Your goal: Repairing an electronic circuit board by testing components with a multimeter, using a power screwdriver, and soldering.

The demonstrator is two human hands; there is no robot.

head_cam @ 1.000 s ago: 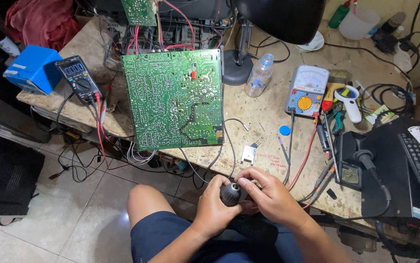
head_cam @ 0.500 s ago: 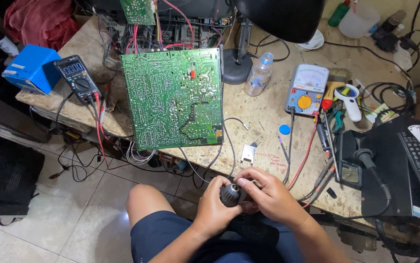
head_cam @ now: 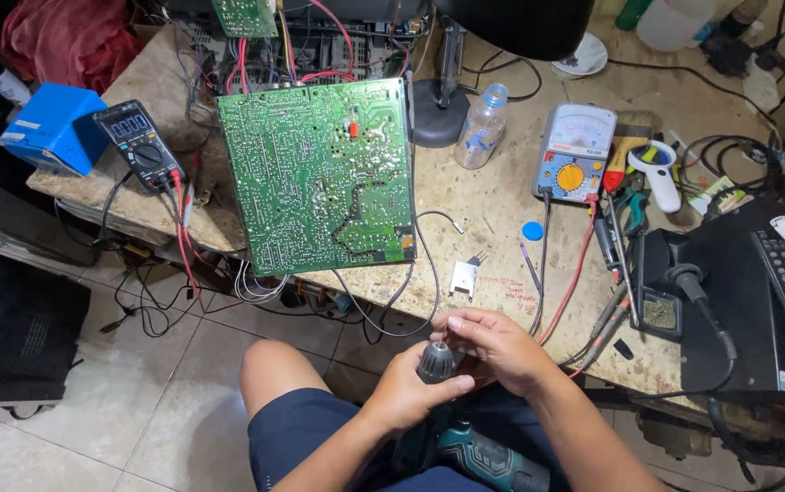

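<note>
A teal and black cordless drill (head_cam: 479, 453) rests in my lap, its dark chuck (head_cam: 435, 362) pointing up. My left hand (head_cam: 408, 394) wraps around the chuck from below. My right hand (head_cam: 499, 347) closes over the chuck's tip from the right, fingers pinched at its end. Whether a bit sits in the chuck is hidden by my fingers. Both hands hover just in front of the bench's near edge, below a small metal heat-sink part (head_cam: 463, 277) lying on the bench.
A large green circuit board (head_cam: 319, 173) lies solder side up on the worn bench (head_cam: 492, 200). Around it are a digital multimeter (head_cam: 141, 144), an analogue meter (head_cam: 572, 153), a plastic bottle (head_cam: 482, 128), a soldering iron stand (head_cam: 661, 282), a blue box (head_cam: 51, 132) and tangled wires.
My hands stay on the drill chuck with only slight finger movement. The view has shifted a little; nothing on the bench moved.
</note>
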